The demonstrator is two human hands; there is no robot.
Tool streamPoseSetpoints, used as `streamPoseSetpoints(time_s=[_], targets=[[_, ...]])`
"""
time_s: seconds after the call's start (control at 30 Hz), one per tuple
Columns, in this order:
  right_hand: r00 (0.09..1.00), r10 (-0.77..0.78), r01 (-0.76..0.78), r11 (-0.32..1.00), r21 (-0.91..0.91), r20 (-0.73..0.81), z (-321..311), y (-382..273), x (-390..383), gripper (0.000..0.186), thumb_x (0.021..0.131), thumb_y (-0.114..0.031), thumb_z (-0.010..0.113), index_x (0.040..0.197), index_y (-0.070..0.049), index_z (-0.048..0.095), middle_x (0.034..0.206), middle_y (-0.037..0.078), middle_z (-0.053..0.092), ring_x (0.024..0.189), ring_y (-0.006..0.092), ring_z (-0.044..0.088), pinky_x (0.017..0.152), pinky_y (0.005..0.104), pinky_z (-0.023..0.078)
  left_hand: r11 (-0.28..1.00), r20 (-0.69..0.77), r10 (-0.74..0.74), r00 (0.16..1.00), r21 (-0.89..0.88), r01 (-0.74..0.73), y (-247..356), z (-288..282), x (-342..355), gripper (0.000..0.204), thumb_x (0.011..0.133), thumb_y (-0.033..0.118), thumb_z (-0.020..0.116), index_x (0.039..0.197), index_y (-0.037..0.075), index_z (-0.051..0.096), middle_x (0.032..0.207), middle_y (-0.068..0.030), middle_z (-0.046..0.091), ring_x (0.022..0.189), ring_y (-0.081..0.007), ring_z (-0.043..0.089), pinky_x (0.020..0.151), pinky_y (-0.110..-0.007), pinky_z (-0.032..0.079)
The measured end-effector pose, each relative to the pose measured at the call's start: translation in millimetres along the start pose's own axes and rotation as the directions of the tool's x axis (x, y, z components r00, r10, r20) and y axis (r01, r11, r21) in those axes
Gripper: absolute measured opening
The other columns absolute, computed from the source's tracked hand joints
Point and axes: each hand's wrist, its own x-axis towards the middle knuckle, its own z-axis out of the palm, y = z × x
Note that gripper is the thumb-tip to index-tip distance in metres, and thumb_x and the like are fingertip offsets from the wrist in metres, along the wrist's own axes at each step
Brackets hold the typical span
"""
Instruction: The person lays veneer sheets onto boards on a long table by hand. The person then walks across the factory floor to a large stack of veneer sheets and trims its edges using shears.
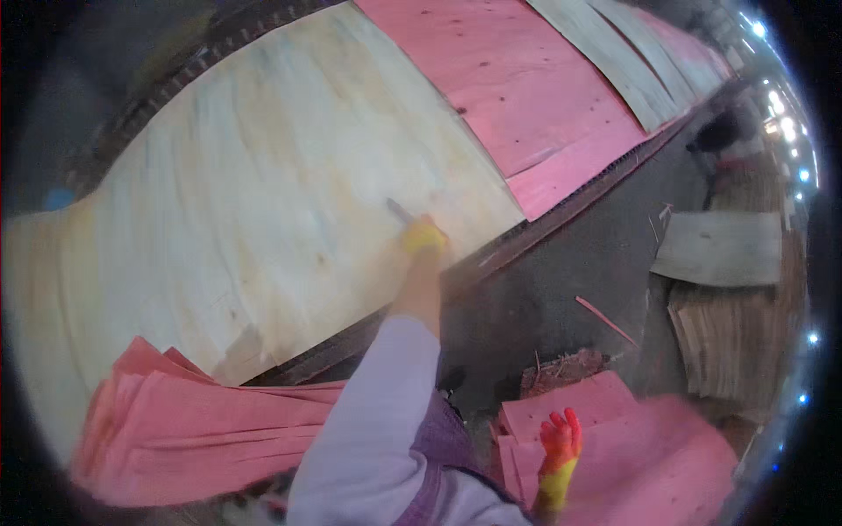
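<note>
My left hand (424, 237), in a yellow glove, reaches far forward over a wide pale wood veneer sheet (289, 167). It is closed on a flat grey blade-like tool (399, 210), which points up and to the left; its exact kind is blurred. My right hand (560, 443) is low on the right, its glove red at the fingers and yellow at the cuff. Its fingers stretch upward and look apart, in front of a stack of pink veneer sheets (614, 438). Whether it touches the stack, I cannot tell. Part of that stack is smeared.
Pink sheets (544, 96) and more pale sheets (623, 61) continue along the long bench. Another pink pile (210, 430) hangs at its near left. Across the dark floor (561, 272), stacked veneer (728, 333) stands at the right. A pink strip (605, 320) lies on the floor.
</note>
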Motion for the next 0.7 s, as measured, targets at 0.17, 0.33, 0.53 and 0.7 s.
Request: streamPoseSetpoints(time_s=[0.17,0.33,0.53,0.7], targets=[[0.999,0.022,-0.021,0.999,-0.029,0.045,17.0,58.4,-23.8,0.057,0.091,-0.033,0.056,0.138,-0.007,0.037,0.123,0.015,0.052,0.098,0.0217,0.057,0.085,0.0318,0.045,0.979,-0.272,0.054,0.961,-0.174,-0.104,-53.0,26.7,8.8,0.025,0.084,0.022,0.053,0.107,0.014,0.059,0.090,-0.0126,0.064,0.086,-0.0270,0.064,0.070,-0.041,0.051],[0.982,0.000,-0.006,1.000,0.030,0.189,84.5,87.4,-21.3,0.059,0.092,-0.032,0.056,0.140,-0.008,0.033,0.132,0.014,0.046,0.110,0.0228,0.051,0.093,0.0346,0.040,0.480,0.063,0.615,0.786,-0.821,-0.310,-119.6,10.6,-111.5,0.022,0.079,0.003,0.056,0.099,0.011,0.061,0.084,-0.0018,0.061,0.071,-0.0150,0.058,0.062,-0.032,0.049],[0.747,0.093,-0.183,0.981,0.070,0.658,196.1,148.4,4.6,0.048,0.093,-0.042,0.052,0.124,-0.005,0.050,0.119,0.012,0.057,0.109,0.0212,0.054,0.094,0.0411,0.040,0.348,-0.144,0.829,0.540,-0.623,-0.700,-229.9,8.5,-277.4,0.031,0.068,0.006,0.065,0.099,0.010,0.064,0.101,-0.0117,0.063,0.096,-0.0326,0.059,0.082,-0.040,0.049],[0.766,0.184,-0.441,0.847,0.297,0.616,221.3,179.3,-14.5,0.044,0.093,-0.040,0.053,0.121,-0.006,0.053,0.118,0.009,0.059,0.106,0.0256,0.057,0.090,0.0412,0.044,0.495,-0.144,0.732,0.666,-0.558,-0.666,-313.7,-80.8,-282.8,0.054,0.075,0.023,0.071,0.124,0.008,0.055,0.130,-0.0158,0.052,0.127,-0.0299,0.044,0.105,-0.040,0.036]])
